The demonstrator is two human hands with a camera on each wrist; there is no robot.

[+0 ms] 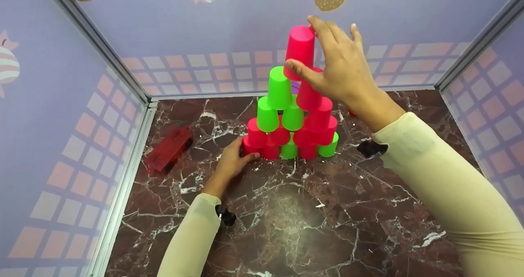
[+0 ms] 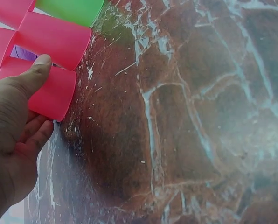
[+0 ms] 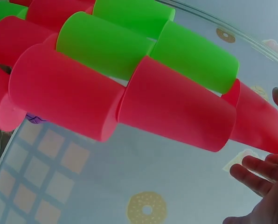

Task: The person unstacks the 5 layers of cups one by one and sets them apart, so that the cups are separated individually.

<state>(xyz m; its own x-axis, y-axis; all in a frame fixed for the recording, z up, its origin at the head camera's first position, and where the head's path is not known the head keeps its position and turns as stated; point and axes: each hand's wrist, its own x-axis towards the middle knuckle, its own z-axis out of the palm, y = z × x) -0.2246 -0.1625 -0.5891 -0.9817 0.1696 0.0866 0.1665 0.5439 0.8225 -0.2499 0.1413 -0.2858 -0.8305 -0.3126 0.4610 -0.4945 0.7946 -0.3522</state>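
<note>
Pink and green plastic cups stand upside down in a tall pyramid. My right hand (image 1: 342, 62) is at the top pink cup (image 1: 301, 43), thumb across its front and index finger at its far side. In the right wrist view, that cup (image 3: 255, 116) rests over a green cup (image 3: 195, 56) and a pink cup (image 3: 176, 105), with the other fingers spread off it. Low on the left, my left hand (image 1: 232, 160) holds the bottom corner pink cup (image 2: 55, 93). The left wrist view has the thumb on one side and the fingers on the other.
A translucent red block-like object (image 1: 168, 149) lies on the dark marbled tabletop (image 1: 286, 219), left of the pyramid. Something purple (image 1: 295, 87) shows through a gap between cups. Printed panels (image 1: 254, 27) wall the back and both sides.
</note>
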